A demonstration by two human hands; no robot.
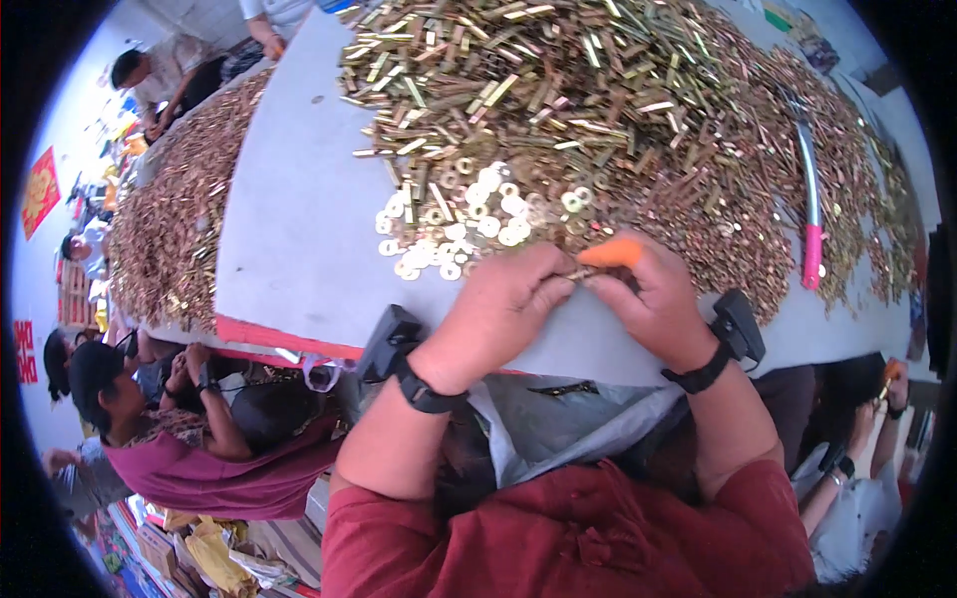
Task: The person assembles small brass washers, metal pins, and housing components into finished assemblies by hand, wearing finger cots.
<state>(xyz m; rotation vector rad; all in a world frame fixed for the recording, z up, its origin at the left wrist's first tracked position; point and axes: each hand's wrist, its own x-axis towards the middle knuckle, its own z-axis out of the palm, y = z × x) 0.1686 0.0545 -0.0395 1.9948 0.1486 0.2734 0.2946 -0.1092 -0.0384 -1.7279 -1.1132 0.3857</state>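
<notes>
My left hand (506, 304) and my right hand (648, 294) meet at the near edge of the table, both closed in a pinch. Between their fingertips is a small brass-coloured metal piece (583, 273), mostly hidden by the fingers. An orange finger cover (613, 251) is on my right index finger. Just beyond my left hand lie shiny flat washers (488, 226), loosely spread. Farther back is a big heap of long, gold-coloured metal sleeves (518, 95). Beyond my right hand, a pile of smaller brass-coloured parts (733, 234) spreads over the table.
A long tool with a pink handle (812, 257) lies on the right of the pale tabletop (289, 219). A grey cloth (558, 439) hangs over my lap. Another heap of small parts (174, 214) is at the left, where a person in a purple top (214, 468) sits. Someone's hand (887, 384) shows at right.
</notes>
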